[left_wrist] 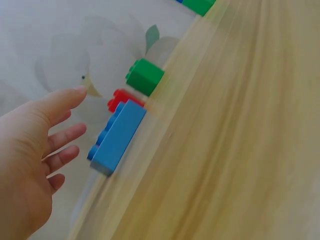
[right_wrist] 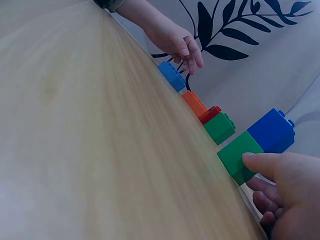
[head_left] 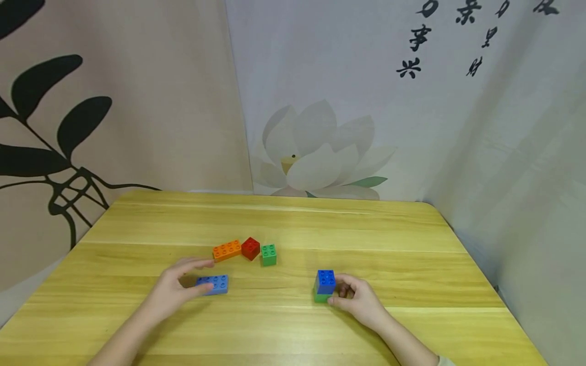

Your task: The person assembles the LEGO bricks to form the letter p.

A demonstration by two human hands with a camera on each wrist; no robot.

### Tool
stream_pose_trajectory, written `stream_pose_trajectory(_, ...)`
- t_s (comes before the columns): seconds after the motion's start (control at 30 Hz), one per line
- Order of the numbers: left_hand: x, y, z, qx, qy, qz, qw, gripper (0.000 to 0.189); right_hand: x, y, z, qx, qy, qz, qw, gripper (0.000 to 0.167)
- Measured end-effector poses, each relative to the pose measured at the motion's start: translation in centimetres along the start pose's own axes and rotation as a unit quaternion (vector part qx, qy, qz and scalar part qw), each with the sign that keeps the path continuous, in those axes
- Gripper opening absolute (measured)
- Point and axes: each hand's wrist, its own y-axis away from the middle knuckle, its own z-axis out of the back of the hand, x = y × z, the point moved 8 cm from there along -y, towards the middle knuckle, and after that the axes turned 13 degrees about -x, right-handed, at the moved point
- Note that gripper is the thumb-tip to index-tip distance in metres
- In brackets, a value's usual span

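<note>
left hand: is hovering just above the light blue brick, thumb and fingers spreading apart
light blue brick: is lying on the wooden table
right hand: is pinching the brick stack, thumb touching its green base; the forefinger is seemingly pressing behind, partly hidden
brick stack: is standing upright, dark blue topping green
back row: orange brick, red brick, small green brick are resting nearby

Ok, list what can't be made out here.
Left wrist view: most of the dark blue brick and part of the lower green brick, cut off by the top edge.
Same view: some of the red brick, behind the light blue brick.
Head view: part of the light blue brick, under the left hand.
Right wrist view: some of the right hand, beyond the right edge.
</note>
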Motion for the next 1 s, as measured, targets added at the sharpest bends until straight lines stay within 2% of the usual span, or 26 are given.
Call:
stream_pose_trajectory(0.27, 1.2, 0.4, 0.8, 0.009, -0.010, 0.002, 0.9999, 0.051, 0.1, 0.1, 0.0, 0.000, 0.004, 0.000, 1.0000, 0.046)
stream_pose_trajectory(0.47, 1.9, 0.5, 0.8, 0.028, -0.019, 0.006, 0.9994, 0.052, 0.1, 0.1, 0.0, -0.001, 0.005, 0.002, 1.0000, 0.046)
stream_pose_trajectory(0.8, 3.1, 1.0, 0.3, 0.060, -0.026, 0.049, 0.9967, 0.053, 0.4, 0.1, 0.1, -0.002, 0.000, 0.011, 0.9999, 0.046)
stream_pose_trajectory(1.0, 3.3, 1.0, 0.3, 0.065, -0.032, 0.057, 0.9957, 0.051, 0.6, 0.1, 0.1, -0.003, 0.009, 0.006, 0.9999, 0.046)
